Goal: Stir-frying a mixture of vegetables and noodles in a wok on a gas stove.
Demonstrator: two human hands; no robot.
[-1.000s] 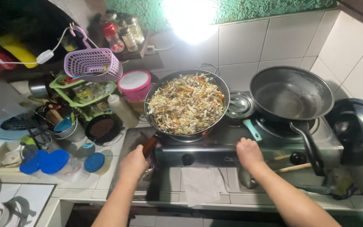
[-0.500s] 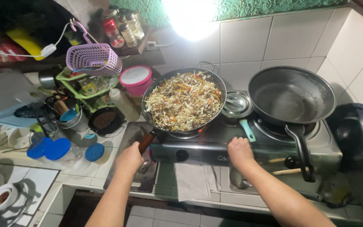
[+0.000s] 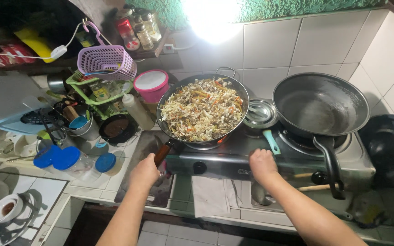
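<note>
Both hands worked: my left hand [image 3: 144, 172] clenched the wok handle [image 3: 163, 154] firmly, steadying it, while my right hand [image 3: 262, 165] curled on the stove [image 3: 233, 159] front.

The left hand [image 3: 145, 172] covers the end of the wok handle [image 3: 164, 151], so its fingers' grip cannot be seen. The right hand [image 3: 262, 165] hides the stove [image 3: 224, 161] front beneath it. A lid [image 3: 391, 148] runs off the right edge. Glare [image 3: 206, 16] washes out the wall above.
</note>
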